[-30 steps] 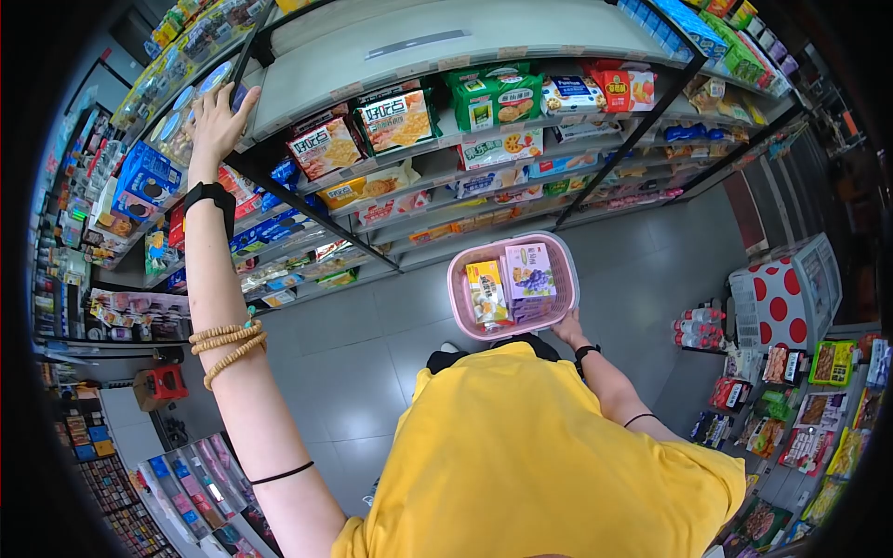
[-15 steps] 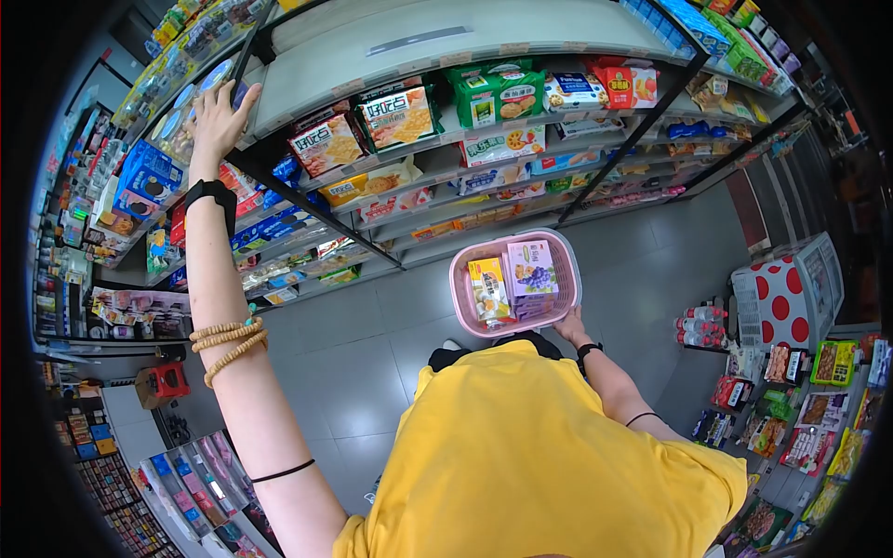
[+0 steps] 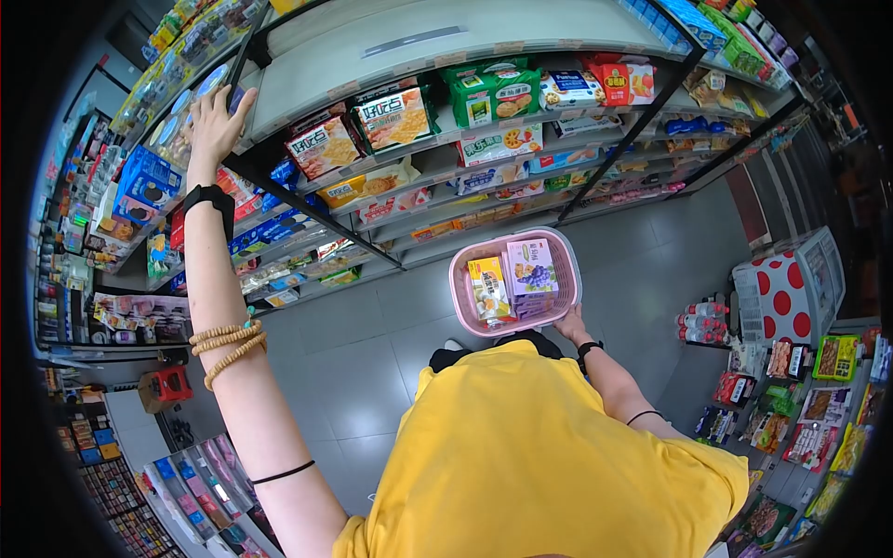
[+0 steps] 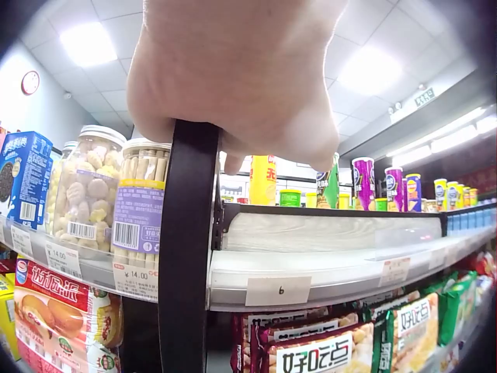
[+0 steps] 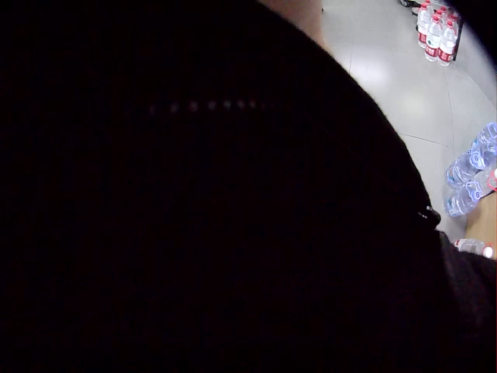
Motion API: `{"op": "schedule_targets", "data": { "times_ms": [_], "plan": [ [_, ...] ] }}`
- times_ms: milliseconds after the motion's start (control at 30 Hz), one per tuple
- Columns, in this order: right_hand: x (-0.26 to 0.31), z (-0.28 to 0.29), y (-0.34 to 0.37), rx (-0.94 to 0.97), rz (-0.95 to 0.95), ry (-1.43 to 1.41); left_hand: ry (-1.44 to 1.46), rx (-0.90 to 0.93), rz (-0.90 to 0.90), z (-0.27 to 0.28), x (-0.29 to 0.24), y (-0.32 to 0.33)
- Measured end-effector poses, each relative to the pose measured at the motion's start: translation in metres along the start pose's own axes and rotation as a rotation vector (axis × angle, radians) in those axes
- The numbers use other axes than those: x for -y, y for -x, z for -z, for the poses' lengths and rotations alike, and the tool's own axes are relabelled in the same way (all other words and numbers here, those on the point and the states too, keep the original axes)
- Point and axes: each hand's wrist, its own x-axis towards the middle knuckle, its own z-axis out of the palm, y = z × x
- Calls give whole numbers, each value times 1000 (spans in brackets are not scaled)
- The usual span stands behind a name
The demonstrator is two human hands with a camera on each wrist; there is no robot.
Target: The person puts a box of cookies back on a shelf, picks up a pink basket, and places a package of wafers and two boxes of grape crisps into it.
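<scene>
In the head view my left hand reaches out to the upper left with its fingers extended and spread. The left wrist view shows this hand resting on top of a black shelf post, with no goods in it. Jars of wafer sticks and round cookies stand beside the post. My right hand grips the near right corner of a pink basket in front of the body. Inside the basket lie a yellow box and purple grape-printed boxes. Dark cover blocks most of the right wrist view.
Shelves of packaged biscuits run across the front, below a bare upper shelf. A red-dotted white cabinet and bottled water stand at the right. Low racks of snacks are at the lower right; grey tiled floor lies between.
The basket has shifted very slightly away from the body in the head view. Both hands keep practically the same places.
</scene>
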Motion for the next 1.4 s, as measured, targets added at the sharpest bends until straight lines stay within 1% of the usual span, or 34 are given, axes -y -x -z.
{"op": "schedule_targets", "data": {
  "times_ms": [367,633,833,933,967,1067,1233,1333,1400],
  "plan": [
    [-10,-12,-9,-23,-23,0,14,-10,-6,4,-2,1],
    [-4,-6,-2,-22,-34,-2,22,-21,-19,0,1,0],
    [-13,-16,-9,-57,-22,-40,30,-11,-18,1,0,0],
    [-20,-26,-17,-134,-29,-97,9,-16,-46,2,0,2],
    [-22,-28,-20,-114,-25,-87,13,-14,-40,3,-1,1],
    [-7,-10,-4,-70,-17,-72,18,-3,-24,5,-2,2],
    [-2,1,3,-30,-7,-54,27,8,-23,3,0,0],
    [-6,3,5,-45,-24,-122,47,11,-17,1,0,-1],
    [-12,-3,5,-105,-45,-118,51,12,-11,1,0,-1]
  ]
}}
